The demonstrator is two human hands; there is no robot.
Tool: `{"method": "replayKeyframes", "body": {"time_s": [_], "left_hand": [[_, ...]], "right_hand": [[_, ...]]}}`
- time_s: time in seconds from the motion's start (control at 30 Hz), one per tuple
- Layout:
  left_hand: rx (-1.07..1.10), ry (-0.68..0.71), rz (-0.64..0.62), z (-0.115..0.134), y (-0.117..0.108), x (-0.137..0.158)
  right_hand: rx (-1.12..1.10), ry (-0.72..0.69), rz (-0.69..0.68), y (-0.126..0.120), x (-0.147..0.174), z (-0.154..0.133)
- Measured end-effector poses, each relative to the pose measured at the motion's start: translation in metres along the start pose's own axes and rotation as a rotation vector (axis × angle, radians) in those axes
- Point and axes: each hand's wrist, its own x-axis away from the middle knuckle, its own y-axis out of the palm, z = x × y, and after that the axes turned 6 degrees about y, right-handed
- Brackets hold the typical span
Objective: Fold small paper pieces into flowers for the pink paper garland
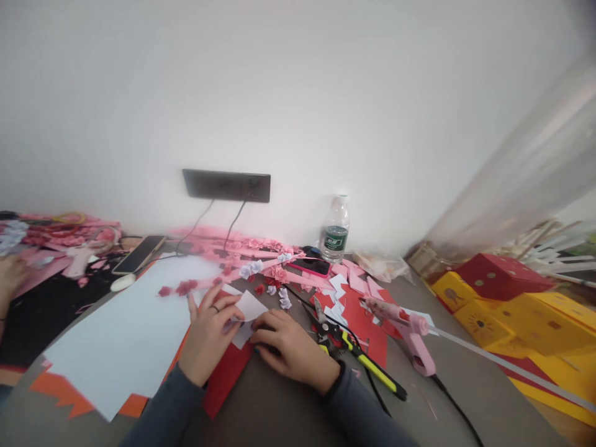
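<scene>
A small piece of white paper (251, 307) is pinched between my two hands above a red sheet (228, 372). My left hand (212, 332), with a dark ring on one finger, grips the paper's left side. On its right edge, the fingers of my right hand (288, 344) are curled in and closed. Small white paper flowers (251, 269) and pink paper flowers (278, 273) lie just beyond the hands. Yellow-and-black pruning shears (367, 363) rest right of my right hand, beside a pink glue gun (410, 335) with a cord.
A large pale sheet (125, 335) over orange paper covers the left side. A water bottle (336, 230) and a phone (313, 266) stand near the wall. Yellow and red boxes (521, 310) are at right. Another person's hand (12, 276) is at far left, near another phone (139, 254).
</scene>
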Motion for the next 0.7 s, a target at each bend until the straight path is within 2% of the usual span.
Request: {"method": "replayKeyframes", "body": {"time_s": [0.1, 0.2, 0.37, 0.53, 0.7], "left_hand": [[0.168, 0.023, -0.078, 0.000, -0.003, 0.008], [0.303, -0.033, -0.106, -0.001, -0.001, 0.012], [0.326, -0.154, -0.103, 0.001, 0.004, 0.017], [0.325, -0.304, -0.046, -0.003, 0.007, 0.019], [0.398, -0.319, -0.085, -0.006, 0.009, 0.015]], "right_hand": [[-0.010, -0.004, 0.034, 0.001, 0.000, 0.001], [-0.030, -0.023, 0.032, 0.002, 0.000, 0.002], [-0.055, -0.035, 0.023, 0.002, 0.000, 0.003], [-0.050, -0.028, 0.055, 0.000, 0.000, 0.001], [-0.073, -0.034, 0.106, -0.001, 0.001, -0.002]]}}
